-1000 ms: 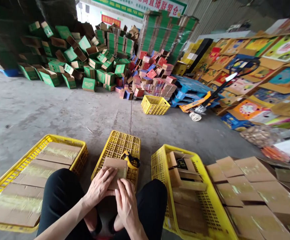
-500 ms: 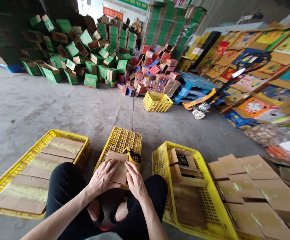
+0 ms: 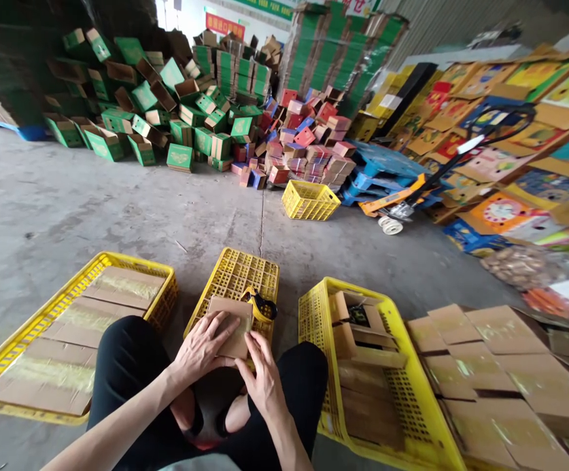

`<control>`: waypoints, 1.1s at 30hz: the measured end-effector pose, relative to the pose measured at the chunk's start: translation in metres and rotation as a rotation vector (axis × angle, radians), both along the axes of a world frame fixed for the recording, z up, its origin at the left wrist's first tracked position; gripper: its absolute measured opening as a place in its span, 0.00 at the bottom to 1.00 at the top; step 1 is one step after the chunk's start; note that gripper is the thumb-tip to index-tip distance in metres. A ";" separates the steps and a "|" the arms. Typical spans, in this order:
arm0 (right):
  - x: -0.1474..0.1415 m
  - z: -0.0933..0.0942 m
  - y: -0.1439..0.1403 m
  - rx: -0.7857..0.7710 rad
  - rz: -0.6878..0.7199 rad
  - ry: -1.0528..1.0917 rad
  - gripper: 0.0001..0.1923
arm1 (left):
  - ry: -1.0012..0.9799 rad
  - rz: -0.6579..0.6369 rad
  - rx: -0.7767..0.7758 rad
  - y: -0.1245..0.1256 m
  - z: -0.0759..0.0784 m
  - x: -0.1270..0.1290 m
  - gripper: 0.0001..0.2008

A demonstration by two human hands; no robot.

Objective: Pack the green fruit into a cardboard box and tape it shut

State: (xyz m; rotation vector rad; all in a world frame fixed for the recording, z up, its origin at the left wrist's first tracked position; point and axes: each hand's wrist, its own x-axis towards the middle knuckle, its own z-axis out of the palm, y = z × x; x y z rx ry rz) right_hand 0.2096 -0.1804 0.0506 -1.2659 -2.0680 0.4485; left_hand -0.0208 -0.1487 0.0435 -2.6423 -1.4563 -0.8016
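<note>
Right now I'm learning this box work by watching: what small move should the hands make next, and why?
Probably the right hand reaches for the tape dispenser. Both hands press the small cardboard box flat-topped on the upturned yellow crate, the left hand steadying it, and the dispenser lies just beside the box.

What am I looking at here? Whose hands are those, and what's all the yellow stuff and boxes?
The camera sits on a person's head and looks down, so you see their own arms and black-trousered knees. The person sits on a concrete floor. Their left hand and right hand press on a small brown cardboard box. It lies on an upturned yellow crate, beside a yellow tape dispenser. A left crate holds taped flat cardboard. A right crate holds small brown boxes. More flat cardboard lies further right. Far off are piles of green boxes and red ones.
</note>
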 end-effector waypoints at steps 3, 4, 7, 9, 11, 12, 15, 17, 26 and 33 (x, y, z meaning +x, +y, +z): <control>-0.002 -0.006 -0.008 0.043 -0.053 0.019 0.26 | -0.006 -0.007 0.010 0.000 0.000 0.000 0.40; -0.003 -0.008 -0.010 0.056 -0.063 0.028 0.25 | -0.006 -0.006 0.013 0.000 -0.001 0.000 0.39; -0.004 -0.010 -0.014 0.092 -0.090 0.065 0.21 | 0.002 0.003 0.024 -0.003 -0.005 0.001 0.36; -0.006 -0.011 -0.016 0.115 -0.111 0.091 0.19 | 0.001 -0.003 0.041 -0.005 -0.010 0.001 0.36; -0.009 -0.011 -0.018 0.133 -0.140 0.116 0.17 | -0.010 -0.006 0.051 -0.008 -0.015 0.002 0.37; -0.010 -0.010 -0.018 0.139 -0.157 0.130 0.16 | -0.016 -0.003 0.050 -0.009 -0.016 0.003 0.37; -0.018 -0.007 -0.017 0.143 -0.216 0.184 0.14 | -0.030 0.016 0.023 -0.013 -0.019 0.006 0.34; -0.022 -0.003 -0.011 0.137 -0.248 0.226 0.14 | -0.040 0.027 0.015 -0.017 -0.017 0.008 0.32; -0.030 0.002 0.046 0.200 -0.278 0.257 0.17 | -0.091 -0.009 0.057 -0.026 -0.022 0.008 0.25; -0.029 -0.002 0.059 0.190 -0.241 0.177 0.18 | -0.170 -0.038 0.081 -0.020 -0.030 0.009 0.23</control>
